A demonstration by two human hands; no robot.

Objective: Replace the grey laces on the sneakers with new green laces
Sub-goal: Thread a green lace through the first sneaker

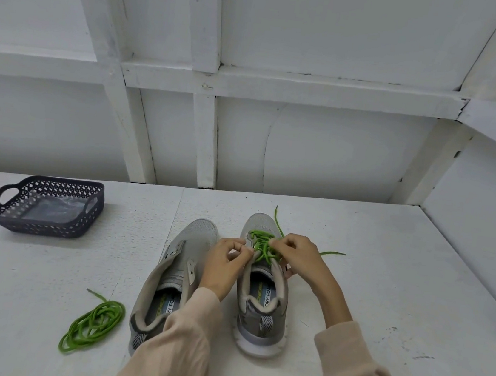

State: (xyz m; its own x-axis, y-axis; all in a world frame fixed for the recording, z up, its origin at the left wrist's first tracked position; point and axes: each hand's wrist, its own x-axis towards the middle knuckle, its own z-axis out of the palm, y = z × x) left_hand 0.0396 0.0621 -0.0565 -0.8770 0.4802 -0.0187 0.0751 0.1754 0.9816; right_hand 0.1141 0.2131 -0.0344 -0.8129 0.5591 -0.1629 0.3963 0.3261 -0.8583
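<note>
Two grey sneakers stand side by side, toes pointing away from me. The right sneaker has a green lace threaded through its front eyelets, with loose ends trailing past the toe and off to the right. My left hand pinches the eyelet edge on the shoe's left side. My right hand pinches the green lace over the tongue. The left sneaker has no lace in it; my left forearm crosses its heel. A second green lace lies coiled on the table, left of that shoe.
A dark perforated basket with handles stands at the back left of the white table; something clear and plastic lies inside it. White panelled walls close the table at the back and the right.
</note>
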